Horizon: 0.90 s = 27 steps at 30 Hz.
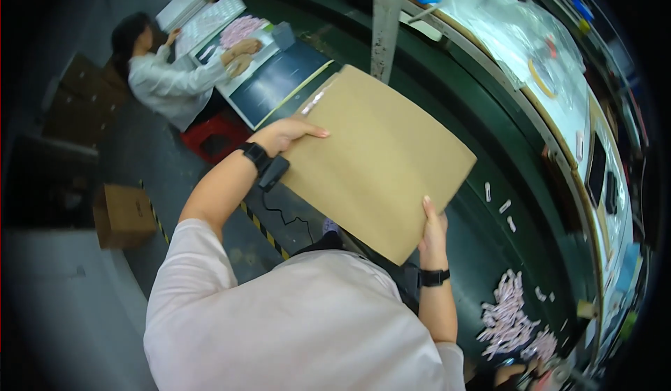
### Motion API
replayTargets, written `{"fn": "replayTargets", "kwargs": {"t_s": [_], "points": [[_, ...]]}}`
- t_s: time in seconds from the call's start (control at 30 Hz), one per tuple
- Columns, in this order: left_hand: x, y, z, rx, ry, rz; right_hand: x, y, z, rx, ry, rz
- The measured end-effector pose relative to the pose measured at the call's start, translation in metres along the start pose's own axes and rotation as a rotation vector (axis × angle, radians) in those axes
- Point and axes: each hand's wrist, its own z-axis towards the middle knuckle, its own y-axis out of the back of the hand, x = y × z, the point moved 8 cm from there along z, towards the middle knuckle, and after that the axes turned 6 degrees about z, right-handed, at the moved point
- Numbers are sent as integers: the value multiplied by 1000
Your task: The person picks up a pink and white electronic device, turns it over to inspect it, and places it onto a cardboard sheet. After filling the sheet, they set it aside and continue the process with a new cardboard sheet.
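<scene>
A plain brown cardboard sheet [381, 160] is held at a tilt in front of my body, over the edge of the dark green conveyor belt [482, 251]. My left hand [290, 134] grips its left side, thumb lying on top and the other fingers hidden beneath. At the near right edge, my right hand [433, 229] pinches the sheet with its thumb upward. Small whitish-pink pieces [314, 102] show along the sheet's far left edge. What lies under the cardboard is hidden.
Loose pink-white pieces [509, 314] lie heaped on the belt at lower right, near another person's hand [514, 371]. A co-worker [168, 76] sits at far left beside more pink pieces [241, 31]. A metal post [386, 24] rises beyond the sheet; an open carton [126, 216] stands on the floor.
</scene>
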Motion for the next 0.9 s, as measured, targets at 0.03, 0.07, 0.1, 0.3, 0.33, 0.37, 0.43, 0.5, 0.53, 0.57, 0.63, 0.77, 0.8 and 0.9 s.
{"fn": "replayTargets", "kwargs": {"t_s": [0.03,0.07,0.1,0.3,0.33,0.37,0.43,0.5,0.53,0.57,0.63,0.77,0.8,0.9], "points": [[-8,13,0,-5,27,22,-8,-17,3,-3,-3,9],[-15,26,-2,-6,55,51,-15,-34,6,-11,-3,24],[-21,42,4,3,33,63,-20,-53,8,9,-11,54],[-17,163,17,-131,10,182,-54,-128,25,11,-2,100],[-15,176,24,-141,0,189,-53,-131,24,-25,-31,52],[-16,171,27,-99,18,233,-59,-126,27,-76,-15,86],[-23,164,36,-78,-19,196,-75,-117,34,-132,30,58],[-22,170,44,-54,-5,223,-81,-116,33,-146,43,41],[-20,173,48,-42,-1,233,-82,-113,33,-141,52,62],[-19,176,52,-30,3,240,-83,-111,32,-133,60,82],[-17,176,59,-13,14,244,-82,-107,31,-131,70,104],[-16,153,70,14,13,249,-78,-97,33,-173,34,75],[-19,145,70,13,-5,257,-77,-95,35,-180,23,58],[-20,138,75,7,-13,269,-77,-90,41,-199,1,30]]}}
